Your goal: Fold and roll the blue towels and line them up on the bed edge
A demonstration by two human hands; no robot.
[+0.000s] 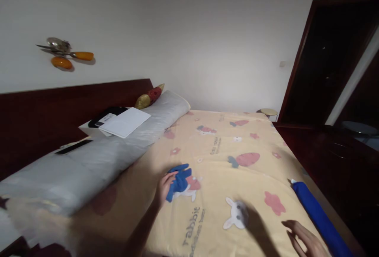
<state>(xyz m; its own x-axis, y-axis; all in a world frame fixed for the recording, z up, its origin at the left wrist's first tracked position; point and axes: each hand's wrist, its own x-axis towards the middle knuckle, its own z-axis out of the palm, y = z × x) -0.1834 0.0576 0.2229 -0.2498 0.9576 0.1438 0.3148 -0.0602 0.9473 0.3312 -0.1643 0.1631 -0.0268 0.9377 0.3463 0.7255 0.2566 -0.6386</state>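
At the far left a dark headboard (74, 103) runs behind a long pale bolster (97, 158), on which lie a white pad (126, 122), a black flat item (74, 146) and, at its far end, a red and gold cushion (149, 96). The yellow blanket (225, 170) with printed rabbits and carrots covers the bed to the right of the bolster. Near its middle the left hand (164, 188) reaches out, its fingers curled onto the near-left edge of a small blue cloth (180, 182), which lies crumpled on the blanket; they seem to pinch it, though how firm the hold is cannot be told. The cloth looks light, soft and limp, so it would likely droop and fold when lifted; an edge or corner seems the natural place to take it, and it should not slip or break. To the near right the right hand (306, 239) hovers open, fingers spread and holding nothing, just beside a long blue roll (319, 217) lying along the bed's right edge. Beyond it stand dark furniture and a dark doorway (331, 59).
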